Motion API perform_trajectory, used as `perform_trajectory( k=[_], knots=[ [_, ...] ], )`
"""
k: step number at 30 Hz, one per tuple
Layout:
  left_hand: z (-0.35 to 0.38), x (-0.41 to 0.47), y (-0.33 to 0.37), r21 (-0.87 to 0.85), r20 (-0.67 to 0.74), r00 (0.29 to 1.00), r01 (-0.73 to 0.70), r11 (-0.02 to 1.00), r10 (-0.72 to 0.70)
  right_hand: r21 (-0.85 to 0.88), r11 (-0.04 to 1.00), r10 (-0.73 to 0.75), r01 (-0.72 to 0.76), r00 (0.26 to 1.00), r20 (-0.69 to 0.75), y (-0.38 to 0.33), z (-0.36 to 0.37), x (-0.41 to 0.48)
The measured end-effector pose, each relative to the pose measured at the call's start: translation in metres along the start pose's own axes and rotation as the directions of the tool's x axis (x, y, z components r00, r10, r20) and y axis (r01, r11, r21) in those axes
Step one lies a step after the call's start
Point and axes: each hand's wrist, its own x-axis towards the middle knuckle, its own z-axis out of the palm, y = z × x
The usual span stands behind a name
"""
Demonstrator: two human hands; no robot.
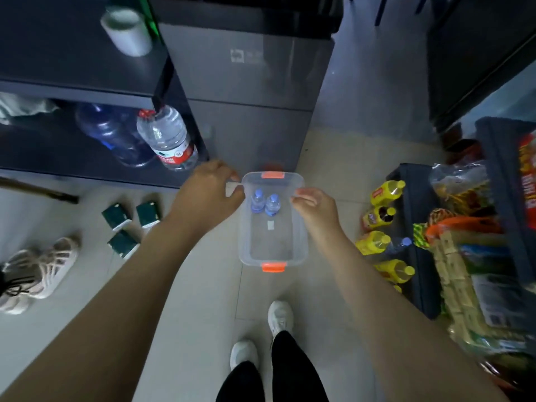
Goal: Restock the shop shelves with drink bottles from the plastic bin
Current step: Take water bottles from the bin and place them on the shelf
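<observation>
Hands (208, 190) gripping bin (246, 250), two bottles (265, 203)

Both bare arms stretched forward and down, left hand (209, 189) and right hand (314, 205) with fingers curled closed

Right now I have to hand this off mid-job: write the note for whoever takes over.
Left hand: gripping the left rim of the clear plastic bin.
Right hand: gripping the right rim.
Bin: held over the tiled floor, orange latches at both ends; two small blue-capped bottles stand at its far end, rest bare.
Shelves: the low shelf on the right already carries yellow bottles and one blue-capped bottle.
Left: shelve the last two bottles. Whether the bin is being lifted or set down cannot be told.
</observation>
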Motion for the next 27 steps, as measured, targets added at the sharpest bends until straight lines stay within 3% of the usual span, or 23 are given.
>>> perform_trajectory(
  k=[16, 27],
  knots=[
    [0.191, 0.076, -0.085, 0.015, 0.027, 0.997, 0.071, 0.997, -0.071, -0.100, 0.990, 0.105, -0.100, 0.993, 0.054, 0.177, 0.048, 0.159],
    [0.318, 0.122, -0.161, -0.008, 0.078, 0.993, 0.085, 0.996, -0.084, -0.124, 0.986, 0.104, -0.112, 0.992, -0.072, 0.285, 0.087, 0.271]
  ],
)
